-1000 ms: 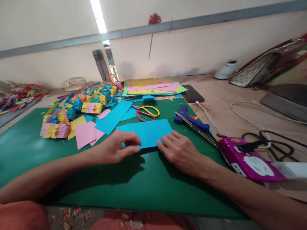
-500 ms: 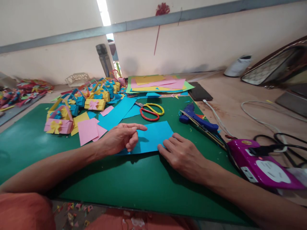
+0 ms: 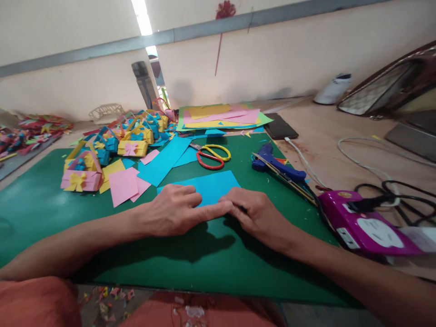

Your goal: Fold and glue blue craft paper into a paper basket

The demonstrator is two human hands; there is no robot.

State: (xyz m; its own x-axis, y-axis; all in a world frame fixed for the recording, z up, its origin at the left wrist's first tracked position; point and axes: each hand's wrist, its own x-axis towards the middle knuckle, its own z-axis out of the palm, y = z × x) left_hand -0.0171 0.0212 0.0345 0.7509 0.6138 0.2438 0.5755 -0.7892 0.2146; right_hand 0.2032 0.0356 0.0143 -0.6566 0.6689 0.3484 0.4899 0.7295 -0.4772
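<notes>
Left hand (image 3: 179, 211), earlier over left part of blue sheet (image 3: 214, 184), now lies across sheet's near edge; index finger reaches along it to right hand (image 3: 257, 213), whose fingers, spread before, bunch at sheet's near right corner

Two hands (image 3: 176, 210) (image 3: 258, 214), one phone (image 3: 281, 126), one bottle (image 3: 142, 83)

The lone head-worn camera looked forward and down, close over the green mat (image 3: 194, 279), toward the wall (image 3: 286, 61).
</notes>
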